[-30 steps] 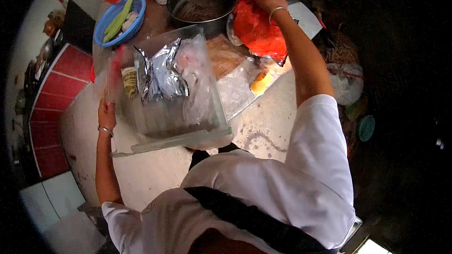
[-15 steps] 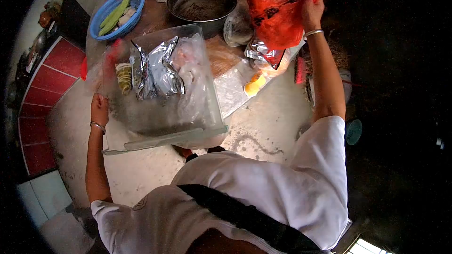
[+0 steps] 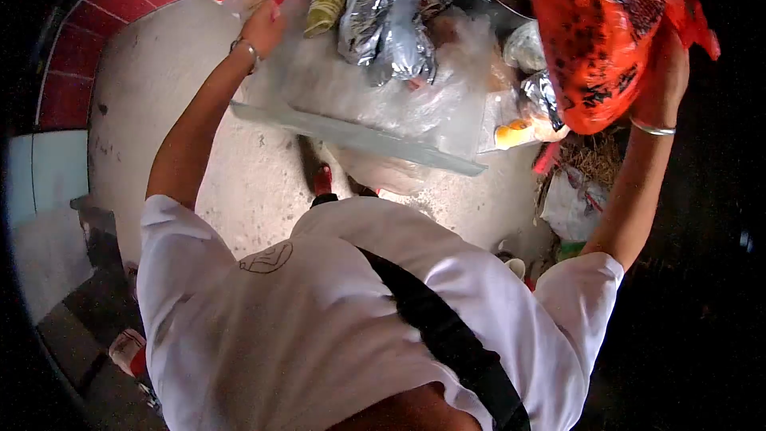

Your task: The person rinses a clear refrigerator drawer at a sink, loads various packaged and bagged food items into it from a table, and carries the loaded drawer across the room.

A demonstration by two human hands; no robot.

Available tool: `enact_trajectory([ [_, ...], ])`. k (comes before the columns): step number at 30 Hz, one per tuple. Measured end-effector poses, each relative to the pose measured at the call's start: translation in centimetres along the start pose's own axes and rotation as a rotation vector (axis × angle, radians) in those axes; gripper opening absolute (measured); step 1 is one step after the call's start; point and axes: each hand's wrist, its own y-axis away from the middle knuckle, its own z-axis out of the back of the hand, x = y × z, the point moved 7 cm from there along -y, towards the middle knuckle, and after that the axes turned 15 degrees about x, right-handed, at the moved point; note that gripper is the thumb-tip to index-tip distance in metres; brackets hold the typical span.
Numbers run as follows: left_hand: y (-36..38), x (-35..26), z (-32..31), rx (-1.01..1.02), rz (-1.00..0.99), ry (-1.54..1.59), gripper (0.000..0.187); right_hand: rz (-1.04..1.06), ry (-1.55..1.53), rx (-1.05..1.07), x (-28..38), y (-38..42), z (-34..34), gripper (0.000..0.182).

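Red bag (image 3: pixel 598 40) now raised beside tray (image 3: pixel 359 124).

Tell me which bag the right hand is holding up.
The red-orange plastic bag, gripped by the right hand. The silver foil bags and clear bags lie in the clear tray.

Open concrete floor (image 3: pixel 159 80) lies left; the clear tray (image 3: pixel 359 132) and red bag (image 3: pixel 598 40) block ahead.

No legible text anywhere.
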Motion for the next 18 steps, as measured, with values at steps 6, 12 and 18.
enact_trajectory([
  [6,0.0,0.4,0.1,-0.053,-0.056,-0.063,0.015,-0.049,-0.044,0.074,-2.4,2.0,-15.7,0.026],
  [12,1.0,3.7,-1.3,0.08,-0.082,0.586,0.017,-0.183,-0.203,0.25,-10.4,3.2,-25.7,0.023],
  [18,0.9,3.4,-1.9,0.105,-0.06,0.664,0.02,0.064,0.087,0.314,-15.8,4.6,-28.7,0.025],
])
